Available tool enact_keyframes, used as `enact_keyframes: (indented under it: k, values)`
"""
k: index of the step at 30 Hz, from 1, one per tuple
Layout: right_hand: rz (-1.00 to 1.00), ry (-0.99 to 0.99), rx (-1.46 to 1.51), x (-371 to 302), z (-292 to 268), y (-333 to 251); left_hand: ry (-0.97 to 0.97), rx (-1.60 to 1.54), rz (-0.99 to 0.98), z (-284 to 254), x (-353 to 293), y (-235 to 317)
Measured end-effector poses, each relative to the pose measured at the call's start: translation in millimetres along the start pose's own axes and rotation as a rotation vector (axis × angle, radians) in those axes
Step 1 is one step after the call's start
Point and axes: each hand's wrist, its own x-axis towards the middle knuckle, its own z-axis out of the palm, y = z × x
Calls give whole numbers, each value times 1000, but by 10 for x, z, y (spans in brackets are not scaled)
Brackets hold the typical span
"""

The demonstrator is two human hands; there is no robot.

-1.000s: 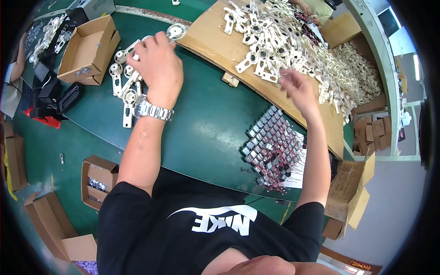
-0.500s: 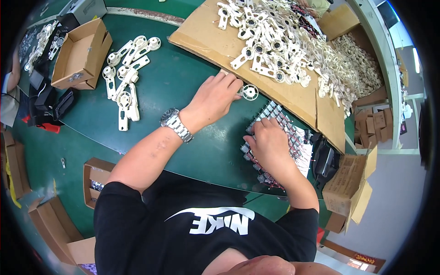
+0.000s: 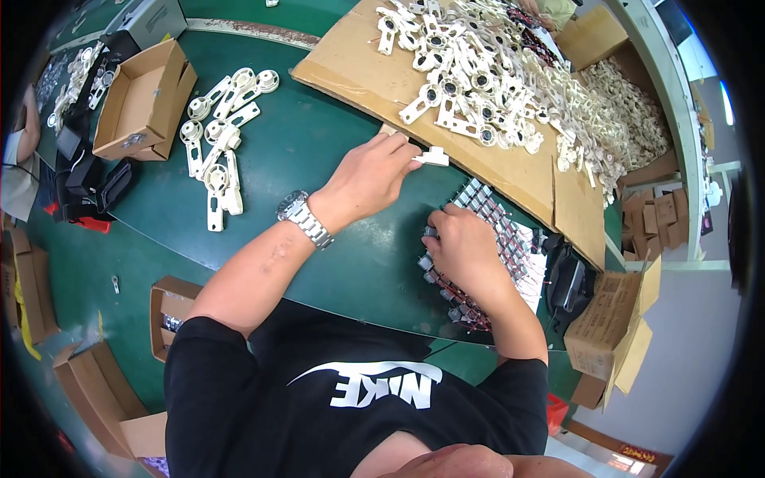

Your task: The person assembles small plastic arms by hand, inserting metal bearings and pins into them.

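White plastic lever with a raised outer end (image 3: 434, 157) juts from the left hand (image 3: 369, 174), whose fingers pinch its other end above the green tabletop (image 3: 358, 267), apparently to leave the raised end free. Bent fingers of the right hand (image 3: 464, 241) rest on rows of small silver-grey blocks with red wires (image 3: 512, 244), perhaps ranked close together for easy picking; whether one is gripped, I cannot tell. Pale pieces (image 3: 625, 107) heap up in a brown cardboard box (image 3: 653, 178) at far right, and a low open brown carton (image 3: 159, 319), lower left, holds small shiny bits (image 3: 171, 323)

Hands (image 3: 368, 177), white part (image 3: 436, 157) in left, wired blocks (image 3: 480, 197) under right
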Motion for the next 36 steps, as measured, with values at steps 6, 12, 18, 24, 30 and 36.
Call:
enact_keyframes:
  k: [6,12,18,24,30,36]
  values:
    - [91,8,408,67,-242,181,-19,-270,-167,40,7,32]
    - [242,263,1112,-67,-437,521,-178,-559,-404,32,59,81]
    - [126,450,1199,-28,-377,537,-190,-712,-511,98,49,21]
    - [60,603,804,63,-298,573,-220,-708,-533,99,45,-33]
    - [37,540,842,120,-251,517,-140,-692,-403,139,18,19]
    - [-11,526,875,143,-182,482,-205,-594,-338,38,39,118]
